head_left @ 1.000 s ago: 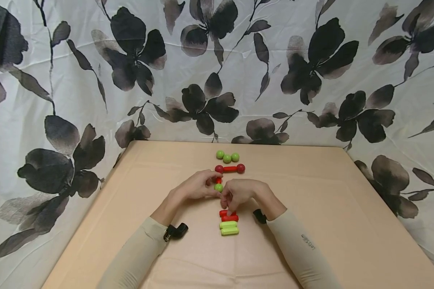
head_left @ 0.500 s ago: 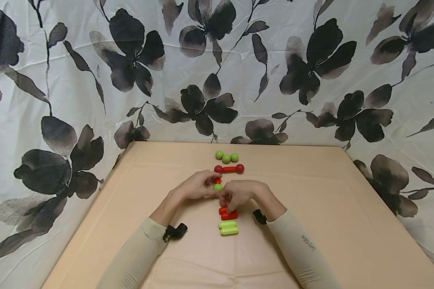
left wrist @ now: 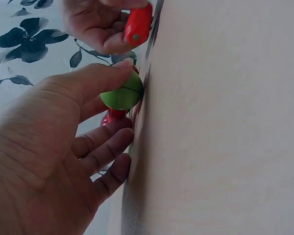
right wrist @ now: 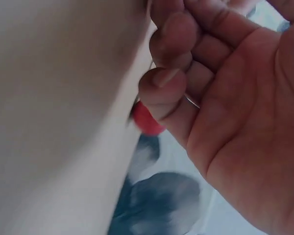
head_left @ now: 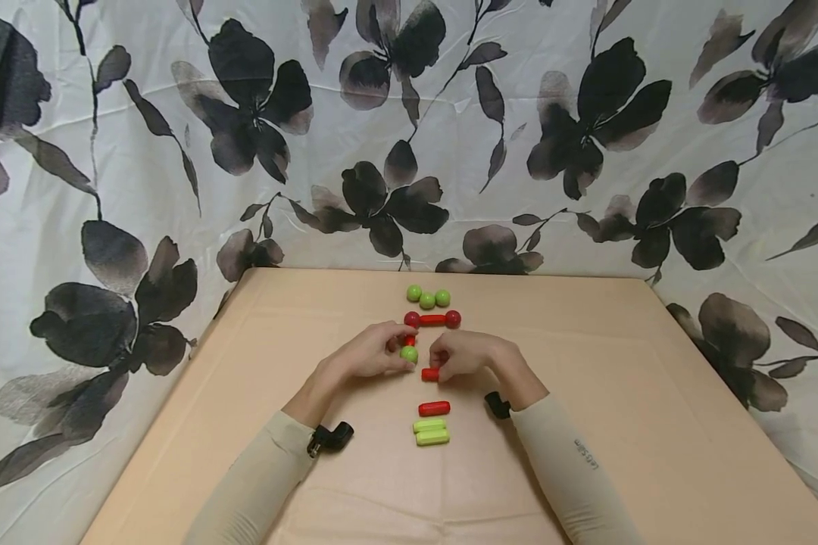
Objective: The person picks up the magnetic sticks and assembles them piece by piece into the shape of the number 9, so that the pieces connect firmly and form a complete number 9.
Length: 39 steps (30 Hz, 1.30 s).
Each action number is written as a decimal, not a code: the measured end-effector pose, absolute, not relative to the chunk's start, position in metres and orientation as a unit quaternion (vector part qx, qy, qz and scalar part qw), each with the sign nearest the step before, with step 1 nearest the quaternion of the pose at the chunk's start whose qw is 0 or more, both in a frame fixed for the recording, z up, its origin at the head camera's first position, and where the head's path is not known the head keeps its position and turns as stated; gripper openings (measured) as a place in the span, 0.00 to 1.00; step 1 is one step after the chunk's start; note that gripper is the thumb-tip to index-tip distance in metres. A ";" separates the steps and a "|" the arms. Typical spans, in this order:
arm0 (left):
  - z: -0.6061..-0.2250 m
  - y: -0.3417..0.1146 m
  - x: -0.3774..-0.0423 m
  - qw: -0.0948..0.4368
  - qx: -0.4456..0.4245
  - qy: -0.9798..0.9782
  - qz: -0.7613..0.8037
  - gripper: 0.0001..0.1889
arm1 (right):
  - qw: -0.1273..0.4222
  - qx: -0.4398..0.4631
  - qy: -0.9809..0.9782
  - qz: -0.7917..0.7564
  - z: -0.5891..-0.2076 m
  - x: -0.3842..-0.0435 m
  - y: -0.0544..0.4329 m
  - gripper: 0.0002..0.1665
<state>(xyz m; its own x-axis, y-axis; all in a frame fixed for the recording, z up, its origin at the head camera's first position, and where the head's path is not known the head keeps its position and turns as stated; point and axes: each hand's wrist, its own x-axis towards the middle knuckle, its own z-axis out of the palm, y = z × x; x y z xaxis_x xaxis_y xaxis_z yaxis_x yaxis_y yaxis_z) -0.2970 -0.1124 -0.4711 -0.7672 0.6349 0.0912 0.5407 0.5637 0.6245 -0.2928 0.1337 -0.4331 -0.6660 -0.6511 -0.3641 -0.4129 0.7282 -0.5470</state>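
My left hand [head_left: 370,351] holds a green ball [head_left: 409,354] on the table, thumb on its near side. A red rod [head_left: 410,341] reaches from that ball toward a red ball [head_left: 412,319]. My right hand [head_left: 469,353] pinches another red rod [head_left: 430,375] by one end, a little to the right of the green ball. The left wrist view shows this red rod [left wrist: 138,25] apart from the green ball [left wrist: 122,94], its end facing the camera. In the right wrist view, curled fingers hide the rod, with a red ball [right wrist: 149,120] beyond.
Farther back, a red rod [head_left: 432,320] links to a second red ball [head_left: 453,319]. Several green balls [head_left: 427,300] lie behind it. Nearer me are a red rod [head_left: 434,409] and two yellow-green rods [head_left: 432,437]. A floral cloth [head_left: 484,151] hangs behind the table [head_left: 572,341].
My right hand has picked up one of two red rods from the near group and carried it away from me, toward the green ball. My left hand has stayed at the green ball.
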 end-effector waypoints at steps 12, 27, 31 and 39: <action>-0.470 -0.114 -0.297 0.073 0.332 0.881 0.330 0.35 | 0.247 -0.282 0.870 -0.322 -0.445 -0.310 0.149 0.03; -0.470 -0.113 -0.295 0.074 0.327 0.884 0.326 0.36 | 0.256 -0.292 0.864 -0.321 -0.447 -0.310 0.146 0.04; -0.470 -0.113 -0.295 0.072 0.329 0.884 0.324 0.35 | 0.244 -0.282 0.871 -0.321 -0.446 -0.310 0.148 0.06; -0.471 -0.113 -0.296 0.074 0.328 0.885 0.322 0.36 | 0.233 -0.268 0.877 -0.324 -0.445 -0.310 0.149 0.07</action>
<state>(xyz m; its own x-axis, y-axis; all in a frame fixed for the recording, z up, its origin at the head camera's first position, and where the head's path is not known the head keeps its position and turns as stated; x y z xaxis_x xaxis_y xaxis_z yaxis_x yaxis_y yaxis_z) -0.2963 -0.1132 -0.4706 -0.7741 0.6280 0.0801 0.5323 0.5772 0.6193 -0.3100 0.1486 -0.4454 -0.7476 -0.6217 -0.2338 -0.3197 0.6453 -0.6938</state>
